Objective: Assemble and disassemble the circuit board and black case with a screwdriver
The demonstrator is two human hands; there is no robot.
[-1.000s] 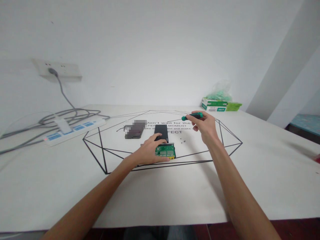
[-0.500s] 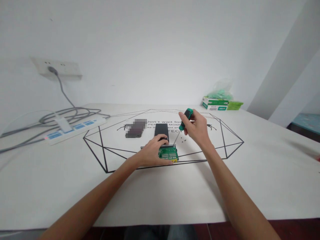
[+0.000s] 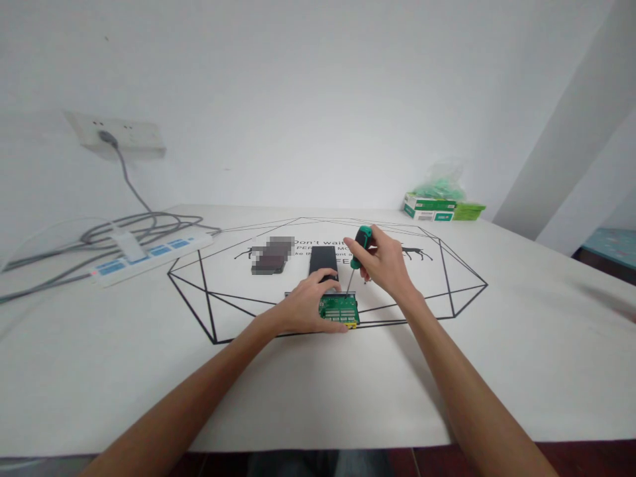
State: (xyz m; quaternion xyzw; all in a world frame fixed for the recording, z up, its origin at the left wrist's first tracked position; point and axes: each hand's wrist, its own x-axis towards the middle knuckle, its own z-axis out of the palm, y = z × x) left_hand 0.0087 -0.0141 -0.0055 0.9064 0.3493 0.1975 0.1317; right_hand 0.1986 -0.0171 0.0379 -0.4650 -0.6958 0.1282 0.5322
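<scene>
A green circuit board (image 3: 340,308) with a yellow part at its near edge lies on the white table. My left hand (image 3: 311,305) grips it from the left, fingers over the far edge and thumb along the near edge. In my right hand (image 3: 380,258) is a screwdriver (image 3: 361,245) with a green and black handle, tilted, its thin shaft pointing down and its tip at the board's upper right part. Just beyond the board lies a black box-shaped object (image 3: 322,260). Small dark bits beside the right hand are mostly hidden by it.
A pixelated dark object (image 3: 272,256) lies left of the black one. A power strip (image 3: 154,257) and coiled grey cables (image 3: 119,228) are at the left, below a wall socket (image 3: 129,134). Green and white boxes (image 3: 430,207) with a plastic bag (image 3: 440,180) stand at the back right.
My right hand has moved left and slightly down, bringing the screwdriver more upright with its tip over the board. The board and my left hand appear slightly lower and further right.
</scene>
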